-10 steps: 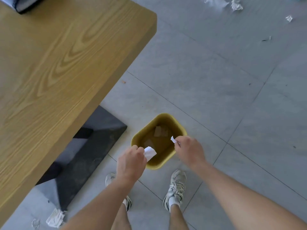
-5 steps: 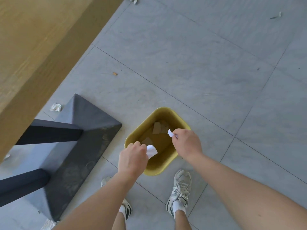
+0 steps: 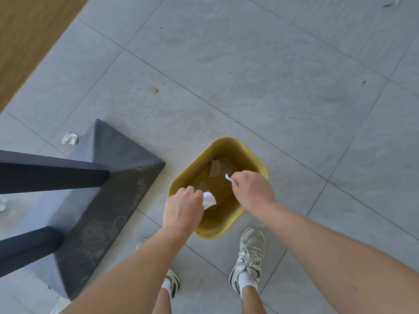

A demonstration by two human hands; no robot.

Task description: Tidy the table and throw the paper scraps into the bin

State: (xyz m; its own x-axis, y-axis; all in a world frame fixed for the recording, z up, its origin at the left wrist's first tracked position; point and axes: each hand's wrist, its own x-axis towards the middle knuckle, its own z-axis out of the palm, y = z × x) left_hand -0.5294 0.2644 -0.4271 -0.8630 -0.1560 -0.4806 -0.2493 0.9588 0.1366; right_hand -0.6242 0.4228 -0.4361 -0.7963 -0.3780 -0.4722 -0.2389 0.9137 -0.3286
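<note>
Left hand [image 3: 183, 209] curled, right hand [image 3: 252, 189] pinching, arms outstretched

Grey tiled floor [image 3: 249, 64] — wooden tabletop [image 3: 27, 30] upper left, dark pyramid-shaped table base [image 3: 108, 177] below it.

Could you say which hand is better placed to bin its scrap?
Likely the right hand: its small scrap hangs over the bin's middle; the left hand's larger scrap is nearer the rim.

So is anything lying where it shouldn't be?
Yes. A crumpled paper scrap lies on the floor beside the dark table base, not in the yellow bin. A small brown bit lies on a tile farther out. The left hand holds a white scrap over the bin; the right hand pinches a smaller scrap.
</note>
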